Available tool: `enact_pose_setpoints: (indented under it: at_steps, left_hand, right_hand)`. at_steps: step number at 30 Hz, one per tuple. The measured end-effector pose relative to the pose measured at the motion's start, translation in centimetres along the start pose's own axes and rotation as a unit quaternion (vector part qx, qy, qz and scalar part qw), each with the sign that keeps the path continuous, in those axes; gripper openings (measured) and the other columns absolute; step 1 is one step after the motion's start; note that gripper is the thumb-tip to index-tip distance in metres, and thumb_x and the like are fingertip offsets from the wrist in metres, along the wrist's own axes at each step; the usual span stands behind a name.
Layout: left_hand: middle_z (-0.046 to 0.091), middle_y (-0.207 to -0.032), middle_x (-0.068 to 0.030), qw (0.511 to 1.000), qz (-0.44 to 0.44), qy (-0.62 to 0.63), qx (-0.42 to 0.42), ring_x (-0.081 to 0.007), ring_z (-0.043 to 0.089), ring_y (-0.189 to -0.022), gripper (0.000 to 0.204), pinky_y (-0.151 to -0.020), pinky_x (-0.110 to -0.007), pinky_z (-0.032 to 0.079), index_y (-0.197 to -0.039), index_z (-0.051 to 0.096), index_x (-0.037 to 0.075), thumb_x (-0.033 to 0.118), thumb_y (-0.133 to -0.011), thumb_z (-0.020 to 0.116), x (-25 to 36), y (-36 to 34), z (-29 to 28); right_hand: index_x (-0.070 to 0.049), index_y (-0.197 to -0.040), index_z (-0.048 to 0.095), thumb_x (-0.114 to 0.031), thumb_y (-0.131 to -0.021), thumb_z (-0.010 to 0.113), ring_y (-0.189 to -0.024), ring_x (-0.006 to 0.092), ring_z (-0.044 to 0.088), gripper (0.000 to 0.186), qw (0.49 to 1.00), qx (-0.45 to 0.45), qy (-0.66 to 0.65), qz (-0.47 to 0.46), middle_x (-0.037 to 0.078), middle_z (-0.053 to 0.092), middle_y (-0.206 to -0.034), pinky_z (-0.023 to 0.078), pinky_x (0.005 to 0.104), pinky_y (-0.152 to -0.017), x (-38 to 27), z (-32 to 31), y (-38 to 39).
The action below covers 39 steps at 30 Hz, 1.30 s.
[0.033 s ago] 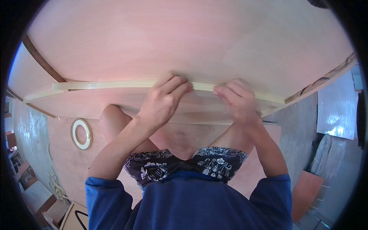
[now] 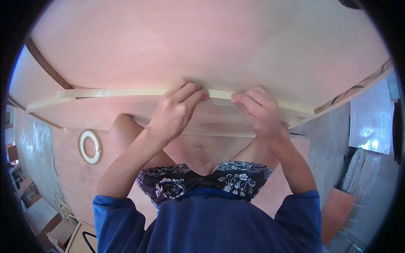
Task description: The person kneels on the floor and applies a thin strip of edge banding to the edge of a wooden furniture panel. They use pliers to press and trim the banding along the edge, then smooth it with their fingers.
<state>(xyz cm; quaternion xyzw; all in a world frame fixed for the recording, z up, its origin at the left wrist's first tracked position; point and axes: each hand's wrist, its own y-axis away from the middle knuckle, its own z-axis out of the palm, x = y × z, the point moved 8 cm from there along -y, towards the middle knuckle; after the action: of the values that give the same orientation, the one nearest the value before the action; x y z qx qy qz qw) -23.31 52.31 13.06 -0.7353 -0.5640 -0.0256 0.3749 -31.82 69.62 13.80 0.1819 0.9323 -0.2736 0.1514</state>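
Note:
A long pale-yellow strip (image 2: 122, 92) runs along the front edge of a plywood cabinet panel (image 2: 219, 46); at its left end it overlaps an upright divider edge (image 2: 48, 65). My left hand (image 2: 179, 107) is closed, thumb and fingers pinching the strip near its middle. A short way to the right, my right hand (image 2: 259, 107) pinches the same strip, its fingertips pressed together on it. A bare stretch of strip shows between the two hands. The parts under my fingers are hidden.
A round white-and-tan roll (image 2: 90, 146) lies on the pinkish board (image 2: 69, 177) to my left. At the right are a plastic-wrapped bundle (image 2: 358, 170), a reddish board (image 2: 337, 213) and a white sheet (image 2: 371, 114). Wood scraps (image 2: 38, 202) crowd the lower left.
Both hands have shifted very slightly to the left along the strip, still pinching it. The strip and panel look the same.

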Motion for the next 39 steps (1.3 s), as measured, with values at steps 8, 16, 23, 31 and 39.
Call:
enact_pose_setpoints:
  at_steps: [8,16,23,31,39]
  left_hand:
    - [0.074,-0.102,-0.0122,0.999,-0.046,-0.004,0.028,-0.0317,0.071,-0.099,0.022,-0.085,-0.042,0.061,-0.101,0.077,0.001,-0.004,-0.080,0.075,-1.9,1.2,-0.6]
    - [0.063,-0.101,-0.0099,0.999,-0.038,-0.009,0.006,-0.0285,0.063,-0.101,0.029,-0.091,-0.039,0.057,-0.101,0.073,-0.002,0.015,-0.077,0.068,-1.1,0.5,-1.2]
    - [0.064,-0.104,-0.0101,1.000,-0.007,-0.019,-0.006,-0.0298,0.063,-0.104,0.028,-0.091,-0.039,0.057,-0.104,0.075,0.000,0.016,-0.082,0.067,-1.9,1.5,-0.8]
    - [0.070,-0.099,-0.0115,0.996,-0.052,-0.067,-0.006,-0.0299,0.067,-0.095,0.021,-0.081,-0.040,0.059,-0.104,0.078,0.001,-0.003,-0.083,0.075,-5.6,3.5,-7.4]
    - [0.073,-0.093,-0.0072,0.991,-0.097,-0.097,-0.006,-0.0253,0.068,-0.086,0.018,-0.075,-0.039,0.058,-0.099,0.079,0.002,-0.005,-0.082,0.081,-5.7,2.9,-7.8]
  right_hand:
    - [-0.002,-0.104,0.078,-0.007,-0.088,0.077,-0.085,0.0326,0.065,0.017,1.000,-0.011,-0.002,0.027,0.011,0.065,-0.090,0.054,0.0459,-0.074,-2.1,2.9,-2.7]
    - [0.000,-0.108,0.080,0.000,-0.092,0.080,-0.082,0.0330,0.062,0.016,0.995,-0.040,0.068,0.066,0.013,0.064,-0.087,0.052,0.0448,-0.074,-3.6,2.5,-3.9]
    - [0.000,-0.110,0.080,0.000,-0.091,0.081,-0.081,0.0311,0.062,0.019,0.996,-0.006,0.051,0.075,0.012,0.065,-0.088,0.052,0.0428,-0.074,-3.3,3.0,-2.9]
    - [-0.005,-0.109,0.083,-0.004,-0.083,0.086,-0.083,0.0260,0.064,0.026,0.997,0.060,0.032,0.047,0.006,0.069,-0.086,0.052,0.0384,-0.069,1.7,-2.3,1.9]
    - [-0.006,-0.101,0.085,-0.007,-0.078,0.091,-0.078,0.0242,0.058,0.024,0.990,0.068,0.073,0.096,0.005,0.069,-0.083,0.051,0.0369,-0.070,5.1,-4.3,4.7]
